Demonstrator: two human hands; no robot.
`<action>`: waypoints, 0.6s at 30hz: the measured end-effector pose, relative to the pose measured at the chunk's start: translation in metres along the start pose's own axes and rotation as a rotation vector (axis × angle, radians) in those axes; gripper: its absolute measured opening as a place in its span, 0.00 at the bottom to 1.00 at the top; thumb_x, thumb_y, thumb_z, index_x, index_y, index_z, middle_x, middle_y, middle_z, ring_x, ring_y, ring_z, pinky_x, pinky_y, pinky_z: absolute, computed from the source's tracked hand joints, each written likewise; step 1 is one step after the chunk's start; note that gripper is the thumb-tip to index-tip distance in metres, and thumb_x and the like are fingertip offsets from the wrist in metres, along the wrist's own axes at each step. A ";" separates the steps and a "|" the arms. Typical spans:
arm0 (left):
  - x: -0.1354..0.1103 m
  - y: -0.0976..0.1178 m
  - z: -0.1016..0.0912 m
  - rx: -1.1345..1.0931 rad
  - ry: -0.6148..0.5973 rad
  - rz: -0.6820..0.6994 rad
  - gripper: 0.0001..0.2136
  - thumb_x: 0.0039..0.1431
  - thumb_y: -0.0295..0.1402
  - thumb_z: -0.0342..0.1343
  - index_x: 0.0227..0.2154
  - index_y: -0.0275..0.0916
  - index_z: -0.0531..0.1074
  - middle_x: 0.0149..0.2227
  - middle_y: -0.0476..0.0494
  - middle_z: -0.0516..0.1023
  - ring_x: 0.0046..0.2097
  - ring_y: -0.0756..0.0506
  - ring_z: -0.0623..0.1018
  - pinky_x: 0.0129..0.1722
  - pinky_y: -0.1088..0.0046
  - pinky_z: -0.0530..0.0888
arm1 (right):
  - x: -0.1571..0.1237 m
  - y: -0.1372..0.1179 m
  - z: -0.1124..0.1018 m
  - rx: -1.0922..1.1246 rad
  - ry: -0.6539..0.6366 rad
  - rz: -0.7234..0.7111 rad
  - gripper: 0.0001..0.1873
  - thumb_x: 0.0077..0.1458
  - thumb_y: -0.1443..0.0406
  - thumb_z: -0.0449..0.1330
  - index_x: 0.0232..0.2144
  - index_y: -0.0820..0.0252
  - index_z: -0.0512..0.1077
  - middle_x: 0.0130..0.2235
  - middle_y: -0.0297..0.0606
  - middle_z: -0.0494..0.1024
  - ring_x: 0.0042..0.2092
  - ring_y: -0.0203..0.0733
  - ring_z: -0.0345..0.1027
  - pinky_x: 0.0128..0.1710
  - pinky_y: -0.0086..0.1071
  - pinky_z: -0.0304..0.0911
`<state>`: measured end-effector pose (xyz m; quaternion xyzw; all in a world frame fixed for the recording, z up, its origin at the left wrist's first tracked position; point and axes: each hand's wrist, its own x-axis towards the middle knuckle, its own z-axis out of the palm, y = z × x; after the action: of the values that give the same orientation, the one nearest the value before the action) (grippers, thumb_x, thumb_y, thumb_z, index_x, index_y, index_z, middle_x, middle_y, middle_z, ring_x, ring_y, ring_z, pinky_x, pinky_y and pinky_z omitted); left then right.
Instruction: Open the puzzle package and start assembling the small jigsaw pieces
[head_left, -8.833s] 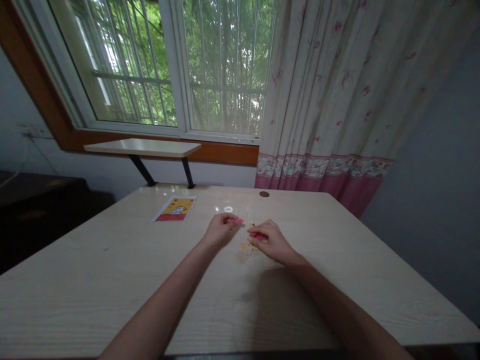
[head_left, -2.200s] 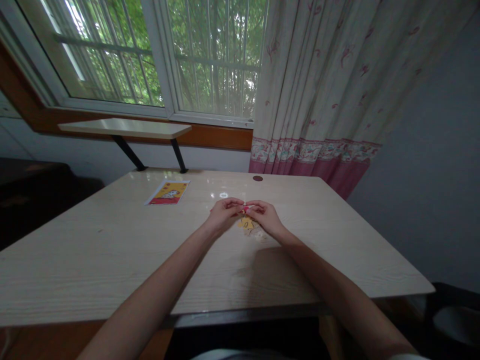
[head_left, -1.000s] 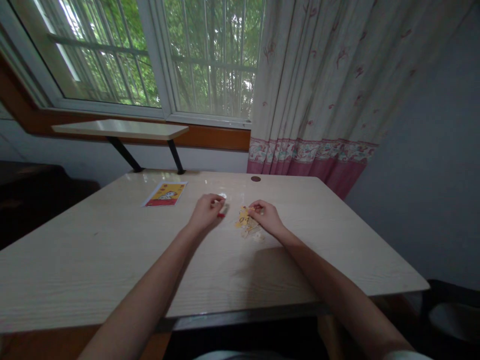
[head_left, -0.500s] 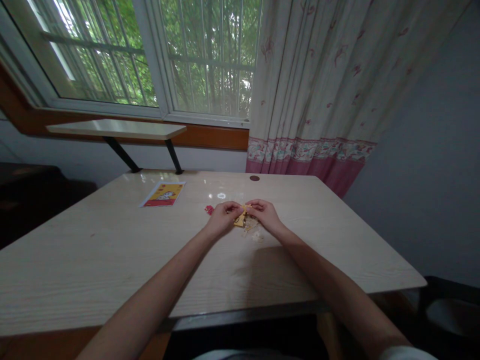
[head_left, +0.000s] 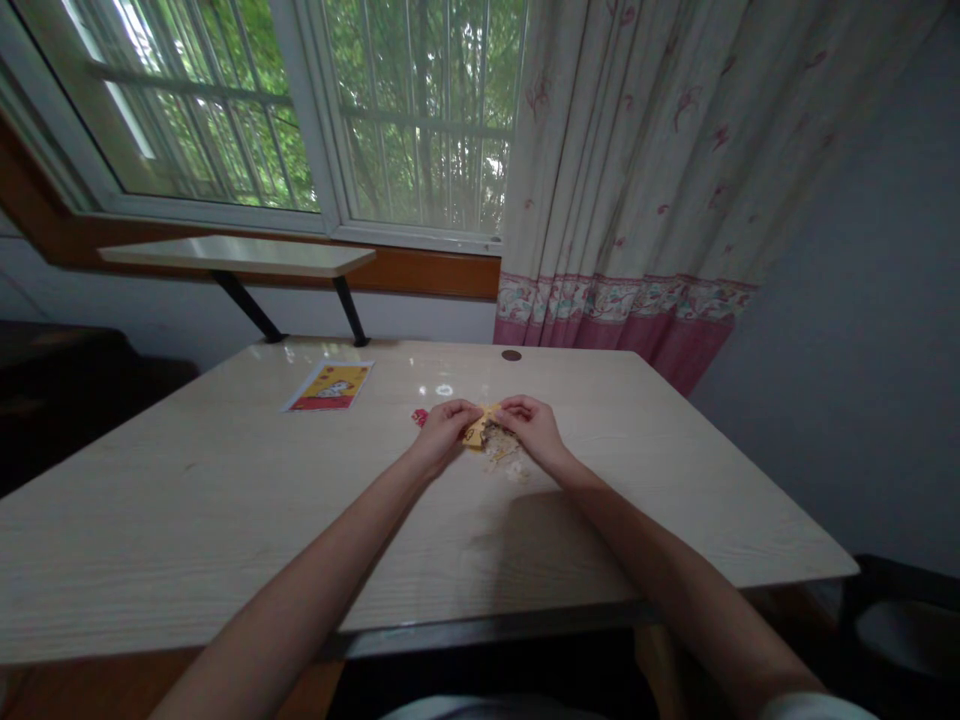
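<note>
My left hand (head_left: 442,432) and my right hand (head_left: 531,430) meet over the middle of the pale wooden table (head_left: 225,520). Both pinch small yellow puzzle pieces (head_left: 478,428) between their fingertips, holding them just above the tabletop. Under my right hand lies a little heap of pale loose pieces (head_left: 504,456). A small red piece (head_left: 419,417) rests on the table just left of my left hand, apart from it.
A yellow and red picture card (head_left: 329,386) lies at the table's far left. A round brown cable hole (head_left: 511,355) sits near the far edge. Behind stand a wall shelf (head_left: 232,256), a barred window and a flowered curtain (head_left: 637,180).
My left hand set the red piece down at the left, then came back to the right hand. Both hands now pinch the yellow pieces, lifted slightly and turned.
</note>
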<state>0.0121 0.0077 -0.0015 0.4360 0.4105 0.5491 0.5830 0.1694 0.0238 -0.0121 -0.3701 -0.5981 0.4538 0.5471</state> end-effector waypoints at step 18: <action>0.000 -0.005 0.001 0.151 -0.046 0.073 0.11 0.34 0.34 0.67 0.23 0.34 0.75 0.21 0.47 0.74 0.23 0.52 0.70 0.25 0.76 0.66 | 0.004 0.006 -0.003 -0.051 -0.031 -0.003 0.16 0.38 0.57 0.66 0.29 0.61 0.74 0.28 0.37 0.76 0.29 0.36 0.68 0.32 0.30 0.65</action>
<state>0.0142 0.0075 -0.0058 0.5058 0.4209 0.5274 0.5374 0.1717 0.0295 -0.0167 -0.3761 -0.6182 0.4434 0.5289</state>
